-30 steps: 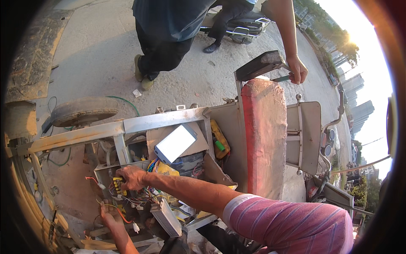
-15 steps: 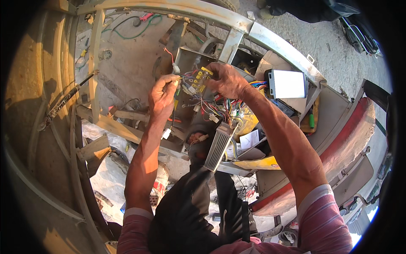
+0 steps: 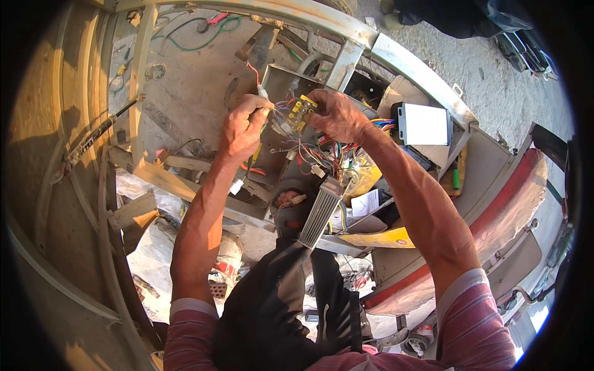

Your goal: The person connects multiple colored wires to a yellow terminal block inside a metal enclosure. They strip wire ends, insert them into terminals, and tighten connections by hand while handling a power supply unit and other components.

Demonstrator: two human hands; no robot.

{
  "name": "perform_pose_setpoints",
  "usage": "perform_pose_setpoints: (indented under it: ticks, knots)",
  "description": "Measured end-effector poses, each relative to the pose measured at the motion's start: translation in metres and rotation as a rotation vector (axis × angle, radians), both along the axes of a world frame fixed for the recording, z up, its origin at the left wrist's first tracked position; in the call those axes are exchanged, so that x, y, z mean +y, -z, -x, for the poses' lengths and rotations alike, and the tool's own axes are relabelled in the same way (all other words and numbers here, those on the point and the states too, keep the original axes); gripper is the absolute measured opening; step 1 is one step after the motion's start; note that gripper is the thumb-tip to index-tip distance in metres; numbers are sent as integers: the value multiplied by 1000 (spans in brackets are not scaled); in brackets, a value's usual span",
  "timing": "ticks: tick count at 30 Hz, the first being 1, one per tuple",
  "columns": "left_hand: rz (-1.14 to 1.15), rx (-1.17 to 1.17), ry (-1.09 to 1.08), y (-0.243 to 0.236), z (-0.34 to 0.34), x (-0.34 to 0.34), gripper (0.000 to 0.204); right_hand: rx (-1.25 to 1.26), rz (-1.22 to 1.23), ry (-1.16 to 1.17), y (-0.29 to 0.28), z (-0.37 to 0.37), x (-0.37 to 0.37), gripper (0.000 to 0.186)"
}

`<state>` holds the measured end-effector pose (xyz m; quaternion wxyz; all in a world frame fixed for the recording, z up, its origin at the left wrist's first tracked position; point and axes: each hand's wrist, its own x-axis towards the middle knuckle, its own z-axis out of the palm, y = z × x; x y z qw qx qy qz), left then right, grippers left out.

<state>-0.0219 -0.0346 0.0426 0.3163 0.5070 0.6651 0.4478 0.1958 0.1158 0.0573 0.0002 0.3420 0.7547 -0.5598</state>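
Note:
My left hand (image 3: 244,128) is closed in a pinch on a thin wire, just below a white plug connector (image 3: 262,93) with a red wire (image 3: 253,71) rising from it. Close by on the right, my right hand (image 3: 339,117) grips the edge of a yellow terminal block (image 3: 301,111) with metal contacts. Several thin wires run from the block, partly hidden behind the fingers. Below both hands spreads a tangled bundle of coloured wires (image 3: 334,159) with white plugs. A finned metal box (image 3: 322,213) stands at the near end of the bundle.
A silver-and-black box (image 3: 423,124) lies to the right on cardboard. Metal frame beams (image 3: 346,67) cross the far side and the left. A green-handled tool (image 3: 456,178) lies at the right. Wooden slats (image 3: 167,182) and a bucket (image 3: 229,253) are at the lower left.
My left hand has moved slightly up and away from me, its fingers now nearer the white connector, which has tilted. My right hand keeps its grip on the terminal block.

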Motion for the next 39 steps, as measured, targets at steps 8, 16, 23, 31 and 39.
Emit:
perform_pose_setpoints:
  ticks: [8, 16, 23, 31, 39]
  knots:
    - [12, -654, -128, 34, 9, -15, 13, 18, -22, 9, 5, -1, 0, 36]
    - [67, -837, -394, 32, 16, -29, 15, 23, 15, 10, 5, 0, -2, 28]
    - [57, -886, -352, 27, 18, -28, 16, 32, 33, 1, 0, -1, -2, 28]
    - [69, -669, -245, 32, 10, -28, 18, 50, 109, 31, -2, -1, -3, 29]
    - [57, -703, -204, 33, 8, -26, 15, 20, -68, -41, 3, -1, -2, 32]
